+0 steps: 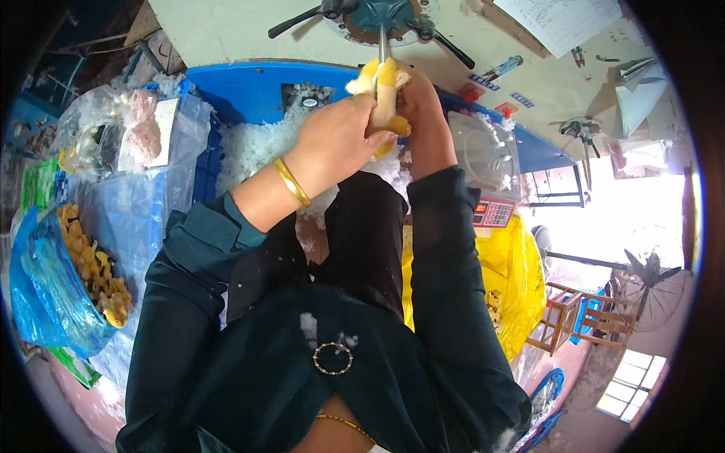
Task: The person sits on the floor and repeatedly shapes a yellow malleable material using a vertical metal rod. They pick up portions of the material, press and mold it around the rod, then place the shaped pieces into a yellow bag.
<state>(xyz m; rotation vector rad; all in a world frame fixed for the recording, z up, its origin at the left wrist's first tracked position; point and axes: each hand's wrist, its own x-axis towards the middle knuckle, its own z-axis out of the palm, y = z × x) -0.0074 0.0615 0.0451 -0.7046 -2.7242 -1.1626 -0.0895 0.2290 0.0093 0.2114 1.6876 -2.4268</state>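
A small yellow and cream plush toy (pixel 387 102) sits at the end of a metal tube (pixel 383 47), above the blue tray (pixel 242 73) and near the middle of its far edge. The left hand (pixel 332 140) has it clasped from the left, thumb laid across its lower part and the fingers closed in against it. The right hand (pixel 427 102) is curled against the toy's right side; its fingertips are hidden behind the plush, so how far they close cannot be told. A gold bracelet (pixel 292 182) circles the left wrist.

The tube comes out of a round dark fitting on a cream panel (pixel 242 30), with black handles (pixel 294 23) spread to either side. White fluffy stuffing (pixel 253 151) lies in the tray, heaped toward its left edge. Just off the tray's right side are a clear container (pixel 483 155) and a red device with a keypad (pixel 495 213), with a yellow bag (pixel 525 279) below them. Well left of the tray, a blue bag (pixel 45 287) holds many yellow plush pieces (pixel 91 264). A fan (pixel 649 291) stands far to the right, beside a wooden stool (pixel 555 321).
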